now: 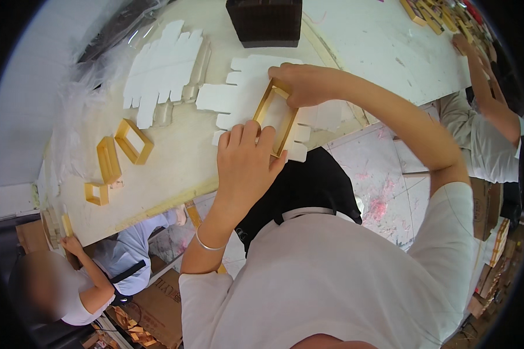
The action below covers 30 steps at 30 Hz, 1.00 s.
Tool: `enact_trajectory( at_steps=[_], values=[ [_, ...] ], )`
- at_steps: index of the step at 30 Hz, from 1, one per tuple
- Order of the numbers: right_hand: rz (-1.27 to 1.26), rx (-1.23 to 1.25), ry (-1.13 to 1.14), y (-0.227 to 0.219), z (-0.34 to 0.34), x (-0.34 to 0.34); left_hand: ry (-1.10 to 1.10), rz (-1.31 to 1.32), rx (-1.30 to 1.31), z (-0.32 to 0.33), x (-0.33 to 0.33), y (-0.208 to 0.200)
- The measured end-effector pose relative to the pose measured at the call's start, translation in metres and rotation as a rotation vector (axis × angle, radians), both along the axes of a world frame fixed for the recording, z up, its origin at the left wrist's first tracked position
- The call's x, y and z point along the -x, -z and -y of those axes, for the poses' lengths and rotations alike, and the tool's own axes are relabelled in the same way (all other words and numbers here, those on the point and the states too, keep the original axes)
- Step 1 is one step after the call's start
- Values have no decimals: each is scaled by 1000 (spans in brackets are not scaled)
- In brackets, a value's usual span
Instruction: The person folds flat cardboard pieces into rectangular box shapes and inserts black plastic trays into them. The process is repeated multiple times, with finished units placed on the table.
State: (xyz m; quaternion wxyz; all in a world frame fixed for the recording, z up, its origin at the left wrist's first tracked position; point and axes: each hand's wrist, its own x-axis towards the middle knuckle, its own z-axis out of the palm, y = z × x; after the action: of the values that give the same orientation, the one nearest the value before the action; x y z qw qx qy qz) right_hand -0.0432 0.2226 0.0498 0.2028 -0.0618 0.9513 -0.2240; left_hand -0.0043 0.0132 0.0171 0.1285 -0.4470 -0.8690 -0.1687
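A gold rectangular frame (286,132), open in the middle, stands on a flat white cardboard blank (218,98) with notched, tabbed edges. My left hand (244,166) grips its near end, fingers over the left side and thumb at the near right corner. At the far end my right hand (310,84) holds the frame, with fingers around the far left corner and thumb against the right side. The white blank shows through the frame's opening. Part of each fingertip is hidden behind the gold walls.
Several white blanks (163,70) lie stacked to the left. Three gold frames (109,160) sit near the table's left side, by clear plastic film (87,116). A dark box (265,23) stands at the back. Co-workers sit at lower left and right, the right one beside gold frames (428,16).
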Motion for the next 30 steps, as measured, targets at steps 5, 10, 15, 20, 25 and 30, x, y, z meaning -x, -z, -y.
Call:
enact_trajectory(
  at_steps=[5, 10, 15, 20, 25, 30],
  values=[
    [-3, 50, -12, 10, -2, 6, -11, 30, -167, -3, -3, -1],
    [-81, 42, 15, 9, -5, -3, -63, 247, -217, -2, -6, 8],
    [-833, -66, 173, -34, -50, 19, 15, 341, -325, 19, 9, 5],
    [-894, -385, 60, -23, -79, 49, -82, 304, -235, 23, 10, 2],
    [-960, -75, 83, -22, -86, 57, -109, 467, -310, 28, 15, 10],
    [-958, 152, 92, -34, -95, 65, -94, 590, -344, 29, 18, 5]
  ],
)
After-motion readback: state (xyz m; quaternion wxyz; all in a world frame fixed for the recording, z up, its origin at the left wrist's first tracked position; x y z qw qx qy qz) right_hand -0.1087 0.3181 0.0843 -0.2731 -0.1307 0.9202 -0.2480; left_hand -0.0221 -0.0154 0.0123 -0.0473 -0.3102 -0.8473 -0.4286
